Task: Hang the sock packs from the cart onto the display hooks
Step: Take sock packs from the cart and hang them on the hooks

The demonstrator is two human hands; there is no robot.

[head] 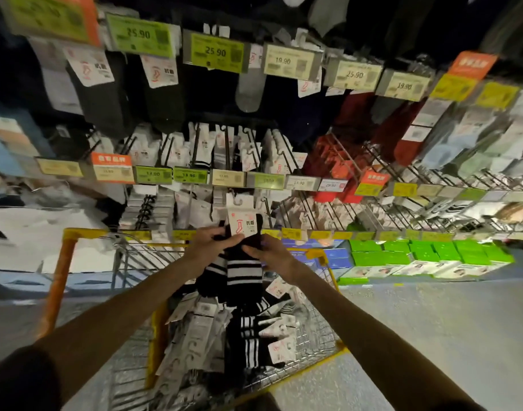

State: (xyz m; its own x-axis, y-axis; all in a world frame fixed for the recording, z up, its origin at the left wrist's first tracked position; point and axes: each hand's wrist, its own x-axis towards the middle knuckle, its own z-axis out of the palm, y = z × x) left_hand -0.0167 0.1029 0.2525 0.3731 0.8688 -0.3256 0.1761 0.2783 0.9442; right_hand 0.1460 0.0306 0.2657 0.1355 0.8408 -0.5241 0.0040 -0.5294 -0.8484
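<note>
Both my hands hold up a black sock pack (242, 264) with white stripes and a white header card, above the cart. My left hand (208, 243) grips its upper left side just below the card. My right hand (272, 252) pinches its right edge. The card's hanger tab sits just below a display hook (239, 200) in the third row of hooks. The wire cart (322, 342) with yellow trim stands below, holding several more sock packs (248, 342), black striped and white ones.
Rows of display hooks with hanging socks and price tags (215, 53) fill the wall ahead. Green and blue boxes (426, 256) lie on the low shelf at right. An orange cart post (57, 286) stands at left. Grey floor lies to the right.
</note>
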